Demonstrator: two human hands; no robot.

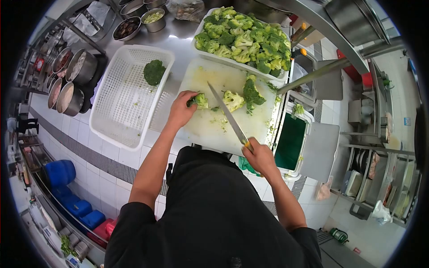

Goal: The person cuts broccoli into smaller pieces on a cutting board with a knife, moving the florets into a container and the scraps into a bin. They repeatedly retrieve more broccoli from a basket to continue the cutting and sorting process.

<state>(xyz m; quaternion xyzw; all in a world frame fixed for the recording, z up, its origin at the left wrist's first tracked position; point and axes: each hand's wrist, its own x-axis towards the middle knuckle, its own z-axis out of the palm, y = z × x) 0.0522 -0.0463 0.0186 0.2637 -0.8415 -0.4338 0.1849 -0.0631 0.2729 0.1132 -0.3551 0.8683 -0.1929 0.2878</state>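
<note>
My left hand (182, 110) is closed round a piece of broccoli (201, 101) at the left side of the white cutting board (196, 129). In my right hand (260, 156) is a kitchen knife (229, 114), gripped by its yellow handle, its blade slanting up and left across the board. Right of the blade lies a pale cut broccoli piece (233, 101). Beside that is a larger dark green broccoli piece (253, 93). Small green crumbs are scattered over the board.
A white perforated basket (100, 109) on the left holds one broccoli head (154, 73). Behind the board, another white basket (196, 47) is heaped with cut broccoli (243, 38). A green-lined bin (290, 147) stands at the right, below a metal rail (319, 76). Metal bowls (153, 20) sit at the back.
</note>
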